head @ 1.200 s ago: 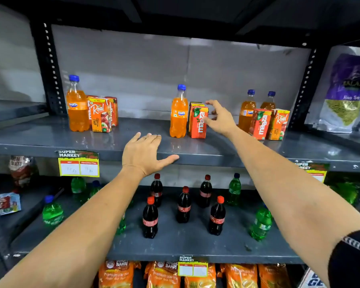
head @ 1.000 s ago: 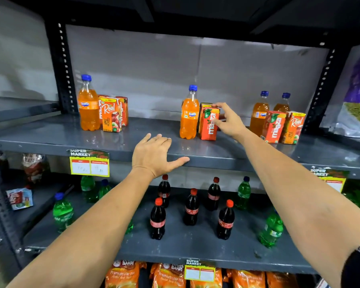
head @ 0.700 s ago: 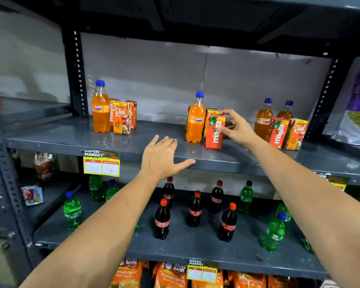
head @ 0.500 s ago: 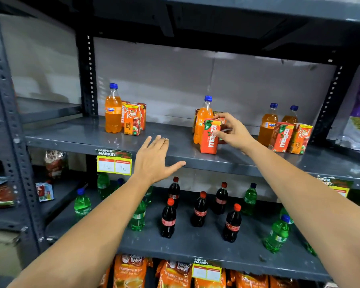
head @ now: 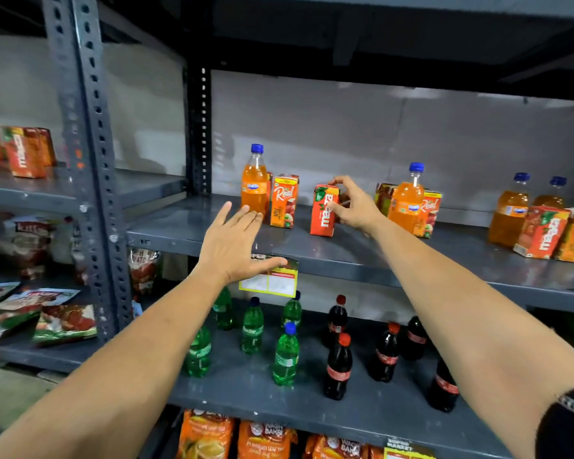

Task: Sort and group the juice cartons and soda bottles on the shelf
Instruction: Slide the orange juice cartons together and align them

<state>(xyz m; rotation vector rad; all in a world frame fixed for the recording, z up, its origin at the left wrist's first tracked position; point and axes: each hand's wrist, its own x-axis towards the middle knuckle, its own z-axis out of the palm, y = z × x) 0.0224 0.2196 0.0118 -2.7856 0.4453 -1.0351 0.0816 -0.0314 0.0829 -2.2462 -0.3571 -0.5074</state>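
My right hand (head: 357, 207) grips a red Maaza juice carton (head: 323, 210) by its top and side, standing on the grey upper shelf (head: 362, 256). Just left of it stand a Real juice carton (head: 283, 202) and an orange soda bottle (head: 254, 182). My left hand (head: 234, 248) hovers flat with fingers spread over the shelf's front edge, fingertips close to that bottle. Right of my right hand stand another orange soda bottle (head: 408, 200) and a Real carton (head: 429, 210). At the far right are two more orange bottles (head: 511, 210) with a Maaza carton (head: 542, 231).
The lower shelf (head: 246, 389) holds green soda bottles (head: 285, 354) and cola bottles (head: 338, 367). A price tag (head: 272, 279) hangs on the upper shelf's edge. A steel upright (head: 87, 160) splits off the left bay, which holds cartons (head: 25, 152) and snack bags (head: 63, 321).
My right hand has carried the Maaza carton leftward away from the middle orange bottle, close to the left Real carton. My left hand reached forward toward the left bottle. The view swung left.
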